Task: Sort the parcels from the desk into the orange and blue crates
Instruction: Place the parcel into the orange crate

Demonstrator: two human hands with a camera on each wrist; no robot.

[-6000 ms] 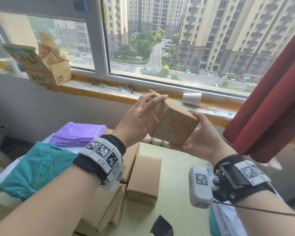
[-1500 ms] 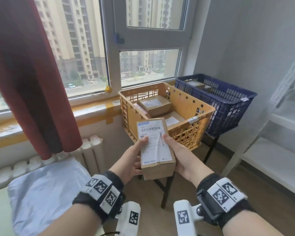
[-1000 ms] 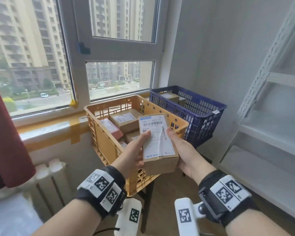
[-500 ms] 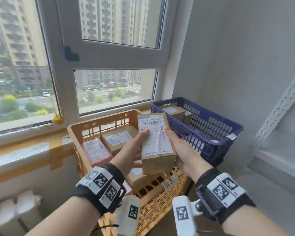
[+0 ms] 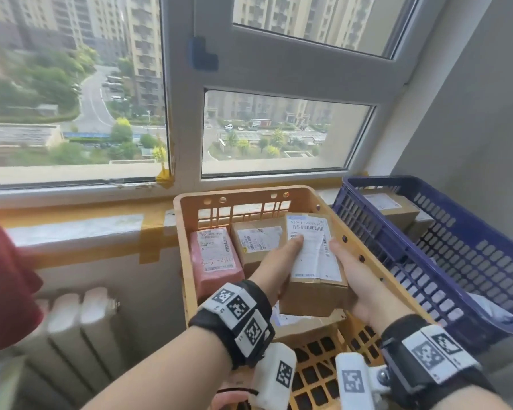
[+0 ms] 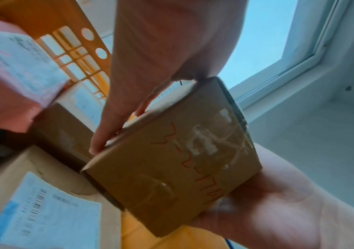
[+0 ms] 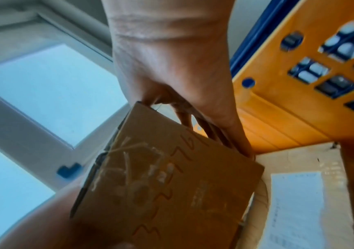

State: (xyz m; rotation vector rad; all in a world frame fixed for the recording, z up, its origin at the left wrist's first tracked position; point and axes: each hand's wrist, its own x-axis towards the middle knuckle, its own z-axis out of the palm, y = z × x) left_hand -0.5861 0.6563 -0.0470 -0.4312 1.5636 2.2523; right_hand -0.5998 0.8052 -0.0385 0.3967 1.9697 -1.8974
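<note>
Both my hands hold a small brown cardboard parcel (image 5: 313,273) with a white shipping label on top, inside the orange crate (image 5: 237,194) just above the parcels lying there. My left hand (image 5: 274,269) grips its left side, thumb on the label. My right hand (image 5: 353,279) grips the right side. The left wrist view shows the parcel's underside (image 6: 178,161) with red handwriting, my left fingers (image 6: 107,134) under its edge. In the right wrist view the same underside (image 7: 167,190) fills the middle. The blue crate (image 5: 462,247) stands to the right.
The orange crate holds a pink parcel (image 5: 215,258), a brown box (image 5: 258,242) and another labelled box (image 5: 296,325) beneath my hands. Brown boxes (image 5: 391,207) lie in the blue crate. A window sill (image 5: 77,229), a radiator (image 5: 71,329) and a red curtain (image 5: 3,285) are on the left.
I have stepped closer to the crates and lowered the parcel, still held by both hands, from above the orange crate's rim down into it.
</note>
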